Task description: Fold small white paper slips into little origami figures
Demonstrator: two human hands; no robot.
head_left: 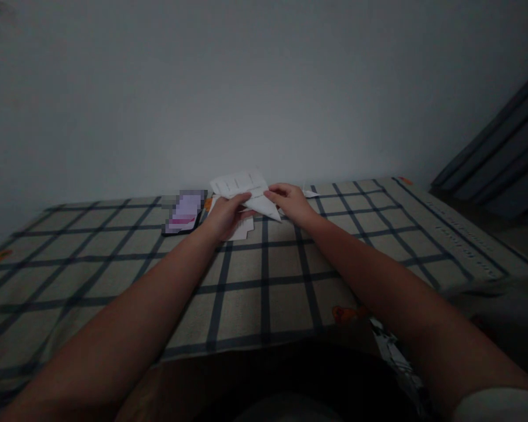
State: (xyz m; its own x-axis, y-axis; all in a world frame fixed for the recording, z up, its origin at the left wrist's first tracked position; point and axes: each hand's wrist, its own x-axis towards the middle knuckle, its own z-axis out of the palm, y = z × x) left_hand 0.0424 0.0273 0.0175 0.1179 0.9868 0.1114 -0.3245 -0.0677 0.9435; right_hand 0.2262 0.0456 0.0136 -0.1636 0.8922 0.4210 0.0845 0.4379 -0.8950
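Observation:
A folded sheet of white paper (242,183), with faint lines on its face and a pointed corner toward me, is held up over the far part of the table. My left hand (226,215) pinches its near left edge, thumb on top and fingers beneath. On the other side, my right hand (290,200) grips the right edge between thumb and fingers. Below my left hand, more white paper sheets (240,233) lie on the cloth, partly covered by the hand. Another small white paper piece (311,194) rests just beyond my right hand.
A phone (183,212) with a lit, blurred screen lies left of my hands. The checked tablecloth (286,299) covers the table, which meets a plain wall (264,88) at the back. A dark curtain (501,140) hangs at the right.

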